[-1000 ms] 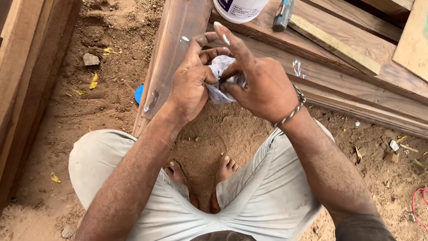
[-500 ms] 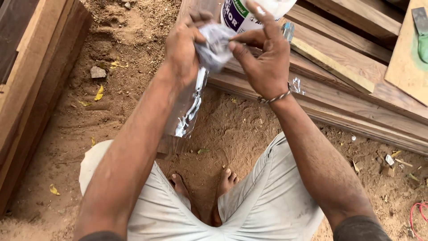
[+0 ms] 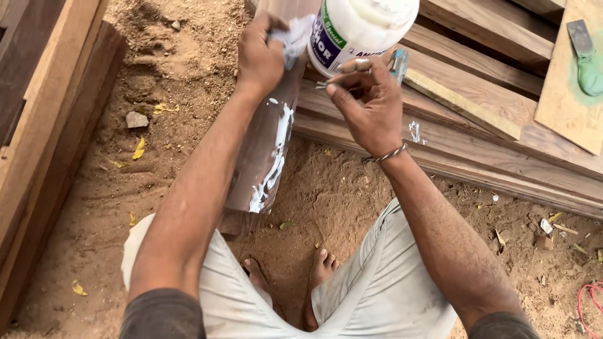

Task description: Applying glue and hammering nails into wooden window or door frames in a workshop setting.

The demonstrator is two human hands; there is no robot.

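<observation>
My left hand [image 3: 259, 55] grips a crumpled white rag [image 3: 294, 36] and presses it on a long brown wooden plank [image 3: 260, 150] that slants up from my lap. White glue is smeared along the plank's right edge. My right hand [image 3: 370, 107] hovers beside the plank, fingers loosely curled, pinching a thin small stick just below a white plastic glue tub [image 3: 358, 28] with a coloured label. The tub stands on the stacked boards.
Stacked wooden boards [image 3: 490, 119] run along the right. A metal tool [image 3: 397, 63] lies by the tub. A plywood piece with a green-smeared scraper [image 3: 584, 56] is at top right. Timber beams [image 3: 38, 138] line the left. Sandy ground, a stone [image 3: 136, 119], my bare feet.
Both hands moved up from my lap toward the tub. The left hand carried the rag up the plank, leaving a white glue streak; the right hand let go of the rag.
</observation>
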